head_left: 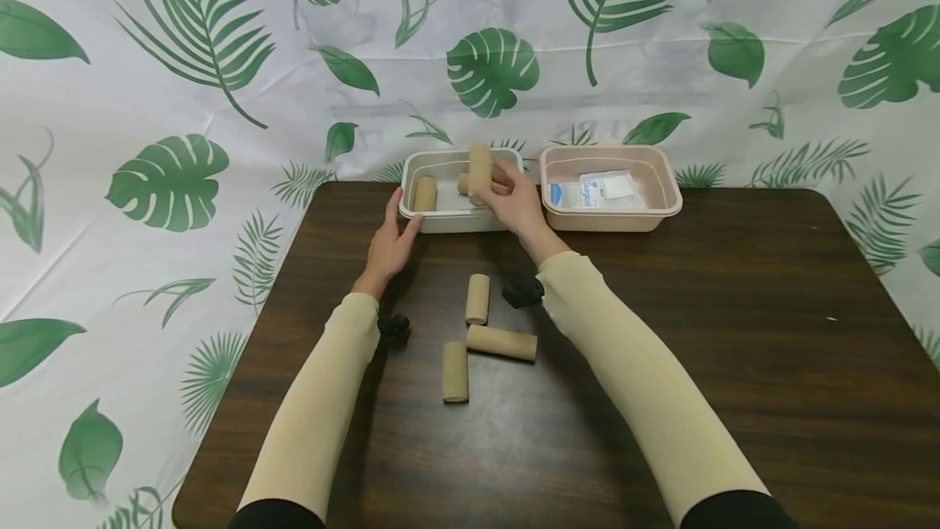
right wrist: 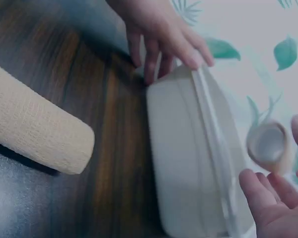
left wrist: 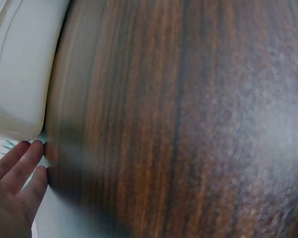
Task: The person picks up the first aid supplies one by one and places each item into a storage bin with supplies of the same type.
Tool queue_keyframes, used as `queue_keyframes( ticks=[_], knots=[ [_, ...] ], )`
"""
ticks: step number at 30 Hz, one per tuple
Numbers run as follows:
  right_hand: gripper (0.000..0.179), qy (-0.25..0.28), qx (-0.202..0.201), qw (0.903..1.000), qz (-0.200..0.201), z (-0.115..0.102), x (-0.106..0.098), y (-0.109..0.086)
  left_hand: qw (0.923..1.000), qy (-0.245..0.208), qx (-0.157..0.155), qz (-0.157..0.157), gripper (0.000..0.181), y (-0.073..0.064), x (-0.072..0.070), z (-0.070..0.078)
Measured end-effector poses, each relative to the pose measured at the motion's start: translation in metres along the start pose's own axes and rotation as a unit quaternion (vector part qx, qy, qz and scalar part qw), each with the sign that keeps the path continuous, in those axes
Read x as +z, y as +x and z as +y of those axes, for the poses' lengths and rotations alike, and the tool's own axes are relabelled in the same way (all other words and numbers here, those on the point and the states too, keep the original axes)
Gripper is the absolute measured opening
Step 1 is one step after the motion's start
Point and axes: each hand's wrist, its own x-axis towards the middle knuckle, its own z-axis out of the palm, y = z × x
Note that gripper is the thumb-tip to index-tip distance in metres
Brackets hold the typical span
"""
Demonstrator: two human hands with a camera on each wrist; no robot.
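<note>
My right hand [head_left: 514,198] pinches a tan bandage roll [head_left: 480,166] upright over the white bin [head_left: 463,224] at the table's far edge. In the right wrist view, the held bandage roll [right wrist: 268,148] shows its round end with a pale centre. My left hand [head_left: 389,245] rests against the bin's left end, its extended fingers [left wrist: 24,166] touching the corner in the left wrist view. One bandage roll [head_left: 424,194] lies inside the bin at the left; another [head_left: 463,183] is partly hidden behind the held one.
Three more rolls lie on the dark wooden table: an upper one [head_left: 477,299], a crosswise one [head_left: 503,343] and a lower one [head_left: 455,371]. Right of the white bin stands a pink bin [head_left: 605,223] containing flat packets [head_left: 598,190]. A leaf-patterned cloth [head_left: 492,96] hangs behind.
</note>
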Motion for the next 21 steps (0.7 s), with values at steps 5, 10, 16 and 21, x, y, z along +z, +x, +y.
queue_keyframes(
  ticks=[5,10,16,21],
  knots=[
    [0.05,-0.066,-0.021,0.9976,-0.004,0.012,0.007,0.003,1.0,-0.003,-0.001,0.0,0.071,-0.001,0.001,0.001],
    [0.043,-0.104,-0.042,0.9936,-0.01,0.013,0.005,0.001,1.0,-0.004,0.0,0.002,0.07,-0.001,-0.001,0.003],
    [0.039,-0.137,-0.046,0.989,-0.03,0.014,0.001,-0.006,1.0,-0.002,-0.006,0.001,0.07,-0.003,-0.002,0.005],
    [0.038,-0.138,-0.076,0.9867,-0.042,0.019,-0.005,-0.015,1.0,0.0,-0.007,0.001,0.07,-0.003,-0.002,0.007]
  ],
)
